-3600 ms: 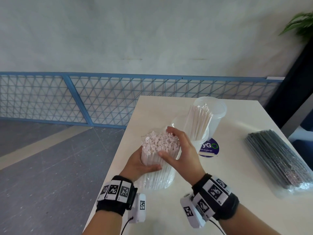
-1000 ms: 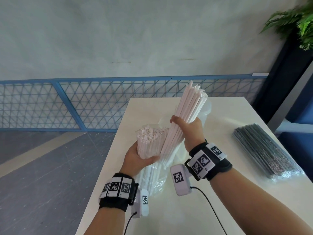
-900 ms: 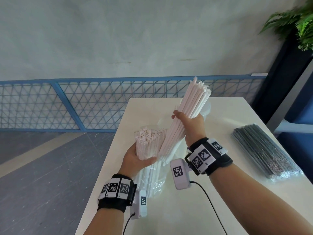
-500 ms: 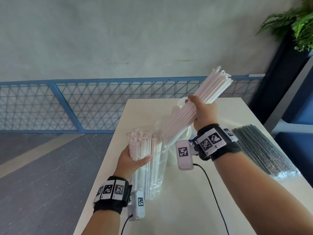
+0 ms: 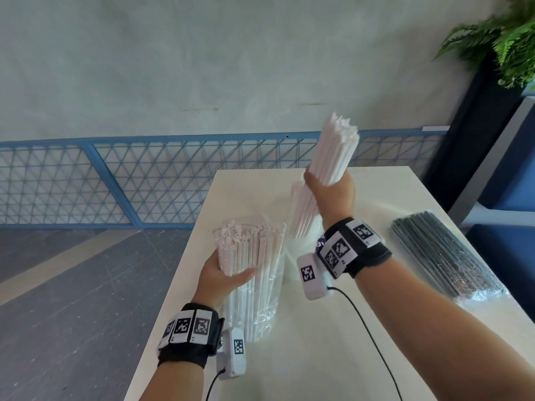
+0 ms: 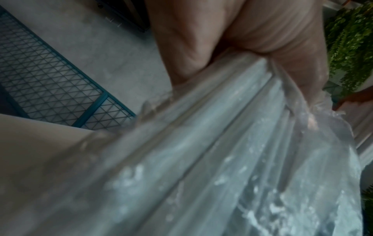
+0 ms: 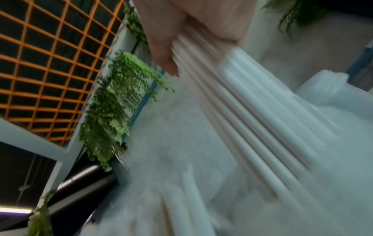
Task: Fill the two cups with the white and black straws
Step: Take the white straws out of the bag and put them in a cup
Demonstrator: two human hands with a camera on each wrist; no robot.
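The head view looks forward and down from above the worktop (image 5: 333,357), taking in both forearms, the floor and the blue mesh fence (image 5: 144,180). The left wrist view sits very close behind the left hand (image 6: 232,39), sharing that fence. The right wrist view, blurred, looks along the right hand (image 7: 191,24) and shares the white straws (image 7: 252,111) and the plant (image 5: 500,39).

White straws bundle (image 5: 333,166) upright above cup (image 5: 301,244), bagged white straws (image 5: 254,256) standing, bagged black straws (image 5: 443,253) lying flat
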